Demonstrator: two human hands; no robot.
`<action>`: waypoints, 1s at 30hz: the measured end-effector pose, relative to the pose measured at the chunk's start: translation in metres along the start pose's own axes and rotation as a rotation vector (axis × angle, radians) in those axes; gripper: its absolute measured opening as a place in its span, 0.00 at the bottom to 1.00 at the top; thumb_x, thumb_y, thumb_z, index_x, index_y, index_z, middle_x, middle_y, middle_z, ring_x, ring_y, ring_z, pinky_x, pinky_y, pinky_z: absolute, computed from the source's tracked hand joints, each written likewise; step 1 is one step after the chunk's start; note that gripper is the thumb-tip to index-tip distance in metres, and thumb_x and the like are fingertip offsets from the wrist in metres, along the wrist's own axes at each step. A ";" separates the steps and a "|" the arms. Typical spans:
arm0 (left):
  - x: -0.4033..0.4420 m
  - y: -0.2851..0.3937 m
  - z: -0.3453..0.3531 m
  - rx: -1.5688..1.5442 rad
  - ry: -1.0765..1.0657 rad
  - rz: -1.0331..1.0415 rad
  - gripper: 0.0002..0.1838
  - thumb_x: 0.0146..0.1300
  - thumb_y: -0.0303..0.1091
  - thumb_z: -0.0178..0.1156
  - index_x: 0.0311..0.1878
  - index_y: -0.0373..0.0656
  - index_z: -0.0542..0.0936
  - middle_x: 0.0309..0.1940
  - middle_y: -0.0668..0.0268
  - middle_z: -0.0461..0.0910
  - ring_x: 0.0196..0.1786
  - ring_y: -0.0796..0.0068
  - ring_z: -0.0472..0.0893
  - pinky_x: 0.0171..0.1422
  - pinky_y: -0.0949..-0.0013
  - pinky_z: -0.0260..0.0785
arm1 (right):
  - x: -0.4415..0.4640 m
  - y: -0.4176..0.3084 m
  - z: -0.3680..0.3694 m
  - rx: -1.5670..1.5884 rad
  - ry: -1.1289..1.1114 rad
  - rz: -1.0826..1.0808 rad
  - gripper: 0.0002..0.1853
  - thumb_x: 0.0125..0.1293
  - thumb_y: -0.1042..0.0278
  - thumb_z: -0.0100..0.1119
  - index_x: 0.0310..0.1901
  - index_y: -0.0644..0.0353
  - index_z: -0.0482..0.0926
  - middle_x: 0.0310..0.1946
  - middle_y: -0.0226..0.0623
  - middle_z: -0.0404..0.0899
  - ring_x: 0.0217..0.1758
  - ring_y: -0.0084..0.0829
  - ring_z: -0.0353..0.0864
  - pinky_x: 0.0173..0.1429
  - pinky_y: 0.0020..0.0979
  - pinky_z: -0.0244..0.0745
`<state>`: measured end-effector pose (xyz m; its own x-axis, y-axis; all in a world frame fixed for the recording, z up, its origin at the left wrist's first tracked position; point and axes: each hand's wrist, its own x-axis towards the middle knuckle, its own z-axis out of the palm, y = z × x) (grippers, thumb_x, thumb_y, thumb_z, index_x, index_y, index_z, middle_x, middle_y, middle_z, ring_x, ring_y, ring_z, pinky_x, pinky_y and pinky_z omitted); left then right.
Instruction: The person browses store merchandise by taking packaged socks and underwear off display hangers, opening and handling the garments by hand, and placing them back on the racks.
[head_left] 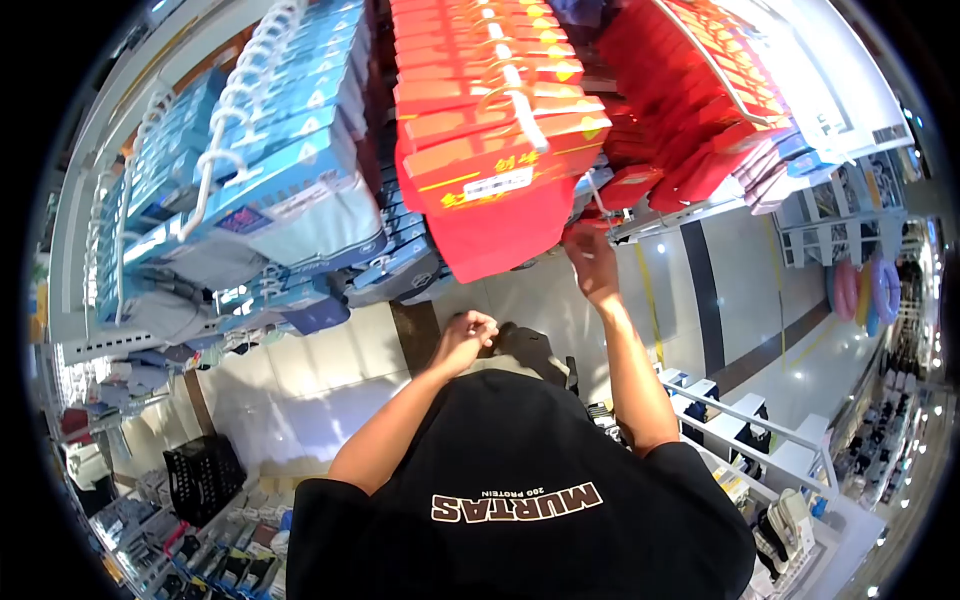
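Red packs of socks (pixel 500 200) hang in a row on a white hook at the top middle. Just right of their lower edge is my right hand (pixel 592 262), raised with bent fingers near a metal hook; what its fingertips touch is too small to make out. My left hand (pixel 467 338) is below the red packs, in front of my body, with its fingers curled in. Blue-carded socks (pixel 290 190) hang on hooks at the upper left. More red socks (pixel 690 150) hang at the upper right.
A black basket (pixel 203 478) stands on the floor at the lower left. A white rack (pixel 750 425) is close on my right. Pink and purple rings (pixel 885 290) hang at the far right. Tiled floor (pixel 300 390) lies below the display.
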<state>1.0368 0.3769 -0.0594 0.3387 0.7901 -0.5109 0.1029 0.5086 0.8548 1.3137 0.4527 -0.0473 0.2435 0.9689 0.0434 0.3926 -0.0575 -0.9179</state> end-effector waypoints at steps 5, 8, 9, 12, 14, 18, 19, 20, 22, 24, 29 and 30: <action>0.002 0.018 0.015 0.169 -0.074 0.046 0.15 0.68 0.38 0.59 0.44 0.33 0.80 0.36 0.62 0.84 0.36 0.77 0.81 0.43 0.71 0.74 | 0.047 -0.039 -0.032 -0.012 0.255 -0.206 0.31 0.59 0.71 0.69 0.62 0.65 0.65 0.48 0.42 0.78 0.48 0.35 0.80 0.49 0.32 0.78; 0.007 0.021 0.030 0.131 -0.037 0.027 0.15 0.67 0.38 0.59 0.45 0.33 0.80 0.36 0.61 0.84 0.36 0.76 0.81 0.43 0.71 0.74 | 0.069 -0.043 -0.038 0.045 0.223 -0.224 0.34 0.55 0.73 0.72 0.62 0.66 0.65 0.49 0.40 0.77 0.49 0.28 0.78 0.50 0.27 0.76; 0.011 0.019 0.036 0.109 -0.012 0.018 0.15 0.67 0.38 0.59 0.45 0.33 0.80 0.36 0.61 0.84 0.36 0.76 0.81 0.43 0.71 0.74 | 0.074 -0.042 -0.035 0.122 0.175 -0.226 0.35 0.55 0.73 0.73 0.62 0.66 0.65 0.49 0.39 0.78 0.49 0.27 0.78 0.51 0.26 0.75; 0.019 0.014 0.064 -0.051 0.062 -0.007 0.13 0.68 0.36 0.59 0.45 0.34 0.80 0.36 0.62 0.84 0.35 0.78 0.81 0.39 0.75 0.73 | 0.083 -0.025 -0.033 0.331 0.016 -0.156 0.33 0.54 0.75 0.73 0.60 0.67 0.65 0.47 0.35 0.77 0.44 0.21 0.77 0.46 0.24 0.74; 0.020 0.019 0.089 -0.135 0.123 0.002 0.11 0.68 0.35 0.59 0.45 0.35 0.80 0.36 0.63 0.83 0.35 0.80 0.81 0.38 0.77 0.72 | 0.082 -0.024 -0.035 0.441 -0.042 -0.122 0.32 0.55 0.75 0.73 0.58 0.66 0.65 0.44 0.33 0.77 0.43 0.19 0.77 0.44 0.23 0.74; 0.029 0.018 0.154 -0.220 0.207 -0.023 0.08 0.68 0.29 0.58 0.45 0.35 0.79 0.36 0.63 0.83 0.33 0.79 0.81 0.37 0.75 0.74 | 0.091 0.011 -0.038 0.443 -0.298 -0.129 0.23 0.57 0.70 0.73 0.53 0.63 0.76 0.43 0.30 0.77 0.43 0.20 0.76 0.47 0.24 0.73; 0.031 0.022 0.167 -0.152 0.201 -0.053 0.08 0.68 0.28 0.58 0.46 0.34 0.79 0.37 0.63 0.83 0.33 0.77 0.82 0.38 0.74 0.75 | 0.092 0.011 -0.037 0.514 -0.318 -0.147 0.21 0.58 0.69 0.72 0.53 0.61 0.78 0.44 0.31 0.78 0.44 0.21 0.77 0.48 0.26 0.74; 0.031 0.025 0.180 -0.181 0.211 -0.029 0.09 0.68 0.30 0.58 0.46 0.33 0.79 0.37 0.63 0.84 0.33 0.78 0.81 0.37 0.74 0.74 | 0.095 0.015 -0.037 0.506 -0.352 -0.134 0.21 0.59 0.69 0.71 0.53 0.61 0.78 0.44 0.32 0.78 0.45 0.22 0.77 0.48 0.26 0.74; 0.032 0.030 0.196 -0.116 0.240 -0.012 0.10 0.68 0.31 0.58 0.45 0.33 0.79 0.36 0.63 0.84 0.32 0.79 0.81 0.37 0.75 0.73 | 0.101 0.020 -0.039 0.481 -0.423 -0.110 0.20 0.61 0.68 0.70 0.53 0.62 0.77 0.45 0.34 0.79 0.45 0.23 0.78 0.49 0.27 0.74; 0.032 0.031 0.206 -0.172 0.294 -0.053 0.12 0.68 0.33 0.59 0.46 0.33 0.80 0.35 0.63 0.84 0.32 0.80 0.81 0.37 0.76 0.72 | 0.102 0.013 -0.054 0.372 -0.513 -0.087 0.19 0.66 0.65 0.64 0.55 0.63 0.75 0.47 0.38 0.79 0.48 0.26 0.78 0.51 0.29 0.73; 0.033 0.039 0.213 -0.281 0.450 -0.028 0.13 0.67 0.34 0.62 0.49 0.33 0.79 0.33 0.66 0.83 0.34 0.78 0.82 0.37 0.75 0.73 | 0.097 -0.020 -0.097 0.500 -0.569 -0.141 0.17 0.72 0.67 0.56 0.58 0.65 0.72 0.49 0.35 0.79 0.49 0.26 0.76 0.57 0.29 0.70; 0.032 0.044 0.211 -0.247 0.490 0.021 0.18 0.64 0.34 0.65 0.53 0.34 0.77 0.42 0.61 0.82 0.40 0.74 0.83 0.43 0.72 0.75 | 0.094 -0.026 -0.105 0.563 -0.578 -0.141 0.16 0.72 0.68 0.56 0.58 0.65 0.72 0.49 0.34 0.79 0.49 0.25 0.76 0.57 0.28 0.69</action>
<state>1.2495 0.3530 -0.0188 -0.1429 0.8376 -0.5272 -0.1415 0.5099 0.8485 1.4195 0.5203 0.0224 -0.3311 0.9378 0.1040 -0.1563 0.0542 -0.9862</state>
